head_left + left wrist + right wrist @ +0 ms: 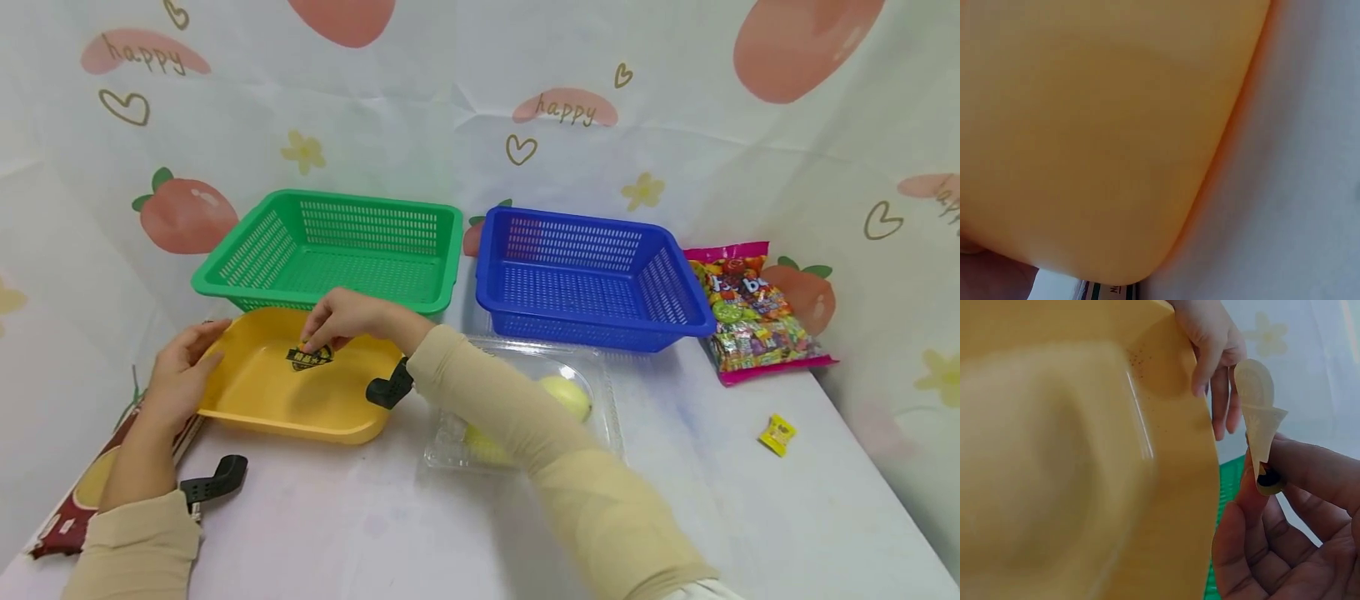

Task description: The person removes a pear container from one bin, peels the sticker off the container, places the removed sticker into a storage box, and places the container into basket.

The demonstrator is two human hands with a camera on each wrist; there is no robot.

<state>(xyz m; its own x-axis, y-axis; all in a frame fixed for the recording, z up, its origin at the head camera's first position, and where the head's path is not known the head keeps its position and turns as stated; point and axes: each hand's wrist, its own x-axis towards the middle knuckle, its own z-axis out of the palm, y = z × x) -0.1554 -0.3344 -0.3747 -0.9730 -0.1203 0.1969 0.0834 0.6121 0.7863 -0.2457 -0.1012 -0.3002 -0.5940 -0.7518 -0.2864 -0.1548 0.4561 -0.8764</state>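
A yellow plastic basin (300, 400) is at the left of the table, tilted up on its side of the green basket. My left hand (178, 375) grips its left rim, thumb inside and fingers outside. Over the basin, my right hand (341, 318) pinches a black-and-gold label (308, 358) between thumb and fingertips. The label's pale back (1259, 419) shows in the right wrist view, curled and apart from the basin wall. The left wrist view is mostly filled by the basin's underside (1097, 137).
Behind stand a green basket (360, 267) and a blue basket (570, 279). A clear plastic box (607, 392) with yellow-green fruit lies under my right forearm. At right are a candy bag (757, 317) and a yellow wrapped candy (777, 435); a dark red package (63, 533) lies left.
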